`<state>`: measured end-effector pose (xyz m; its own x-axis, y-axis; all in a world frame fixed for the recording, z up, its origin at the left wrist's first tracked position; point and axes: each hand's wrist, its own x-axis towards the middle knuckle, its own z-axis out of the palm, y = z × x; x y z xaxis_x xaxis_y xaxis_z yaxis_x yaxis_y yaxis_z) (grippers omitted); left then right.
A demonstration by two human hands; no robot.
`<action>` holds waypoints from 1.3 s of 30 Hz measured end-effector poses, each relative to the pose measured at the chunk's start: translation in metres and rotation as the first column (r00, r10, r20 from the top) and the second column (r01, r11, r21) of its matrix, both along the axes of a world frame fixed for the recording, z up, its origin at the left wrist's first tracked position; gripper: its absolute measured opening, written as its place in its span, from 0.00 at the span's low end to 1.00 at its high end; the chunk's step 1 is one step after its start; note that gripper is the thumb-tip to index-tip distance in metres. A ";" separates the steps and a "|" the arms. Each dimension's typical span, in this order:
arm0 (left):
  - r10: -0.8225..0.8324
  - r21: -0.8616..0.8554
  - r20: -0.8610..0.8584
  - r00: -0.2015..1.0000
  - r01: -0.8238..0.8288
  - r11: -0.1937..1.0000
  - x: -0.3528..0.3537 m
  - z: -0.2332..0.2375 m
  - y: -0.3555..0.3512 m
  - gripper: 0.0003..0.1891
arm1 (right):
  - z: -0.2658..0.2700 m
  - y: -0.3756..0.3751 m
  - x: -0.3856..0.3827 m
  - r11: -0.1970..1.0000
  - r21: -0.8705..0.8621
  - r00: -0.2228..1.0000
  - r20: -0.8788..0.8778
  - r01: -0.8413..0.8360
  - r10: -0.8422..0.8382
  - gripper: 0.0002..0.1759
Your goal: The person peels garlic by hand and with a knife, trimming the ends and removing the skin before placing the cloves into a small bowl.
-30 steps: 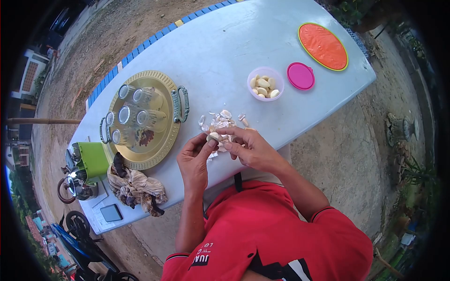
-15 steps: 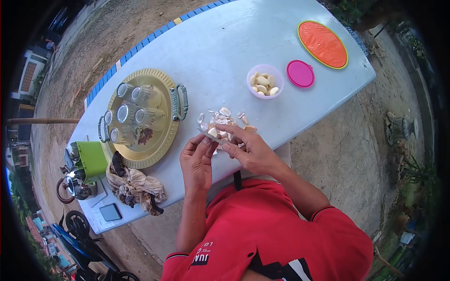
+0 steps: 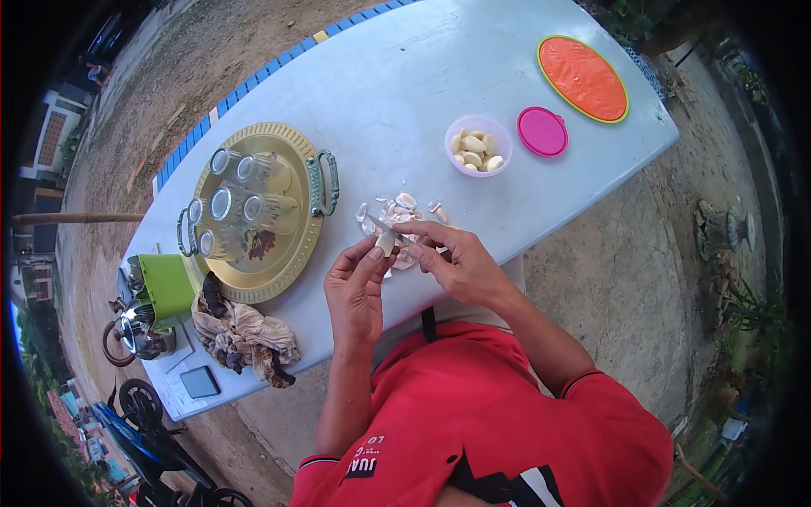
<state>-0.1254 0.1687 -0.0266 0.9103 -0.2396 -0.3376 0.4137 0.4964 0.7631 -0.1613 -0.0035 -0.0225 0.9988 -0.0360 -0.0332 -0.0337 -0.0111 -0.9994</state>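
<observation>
My left hand [image 3: 356,287] pinches a pale garlic clove [image 3: 385,244] between thumb and fingers. In my right hand [image 3: 456,262] is a small knife [image 3: 384,226], its blade pointing up and left, close against the clove. Garlic skins and cloves [image 3: 405,201] lie scattered on the table just beyond and beneath both hands. Farther off, a translucent bowl [image 3: 478,169] holds several peeled cloves. To its right lies a round pink lid [image 3: 542,132].
A gold tray [image 3: 287,275] with several glasses [image 3: 222,204] stands at the left. Near it are a green container [image 3: 165,287], a metal kettle [image 3: 145,331], a crumpled cloth [image 3: 245,334] and a phone [image 3: 200,383]. An orange oval lid [image 3: 583,80] lies at the far right.
The knife blade has turned and now points more upward beside the clove, which shows more clearly. My right hand has shifted slightly.
</observation>
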 end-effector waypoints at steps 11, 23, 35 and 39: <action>-0.050 -0.237 -0.072 0.996 0.031 0.971 0.000 -0.004 0.006 0.09 | 0.015 -0.002 -0.003 0.992 -0.006 0.992 -0.010 -0.125 0.125 0.23; -0.038 -0.137 -0.003 0.999 0.037 0.990 0.002 -0.002 0.002 0.14 | 0.018 -0.004 -0.008 0.990 -0.019 0.989 0.031 -0.142 0.143 0.24; -0.009 -0.099 0.058 0.998 0.014 0.995 0.000 -0.007 0.001 0.13 | 0.015 -0.001 -0.009 0.987 0.074 0.987 -0.060 -0.141 0.146 0.23; -0.019 -0.060 0.096 0.995 0.025 0.998 0.000 -0.009 0.001 0.13 | 0.010 -0.006 -0.008 0.985 -0.107 0.986 -0.115 -0.134 0.122 0.23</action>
